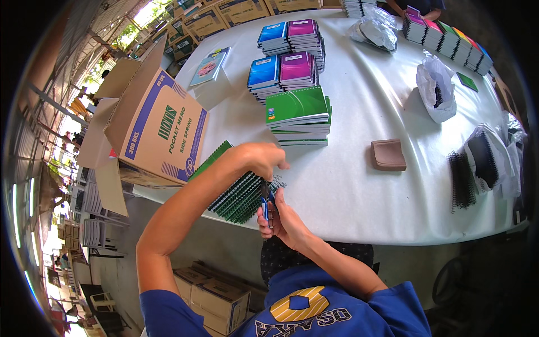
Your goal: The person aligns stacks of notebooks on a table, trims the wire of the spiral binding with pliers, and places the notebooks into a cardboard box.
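My right hand is closed round small blue-handled pliers, whose dark jaws point away from me. They meet the right end of a fanned row of green spiral notebooks at the table's near edge. Thin loose-looking wire ends show by the jaws. Just above them is my left hand, its fingers curled and bent toward the wire; what they pinch, if anything, is hidden. My left forearm crosses over the notebooks and covers part of them. Beyond my hands stands a stack of green notebooks.
An open carton stands left. Blue notebooks and purple notebooks are stacked farther back. A brown block lies right, near plastic bags and black coils. Another person is at the far side.
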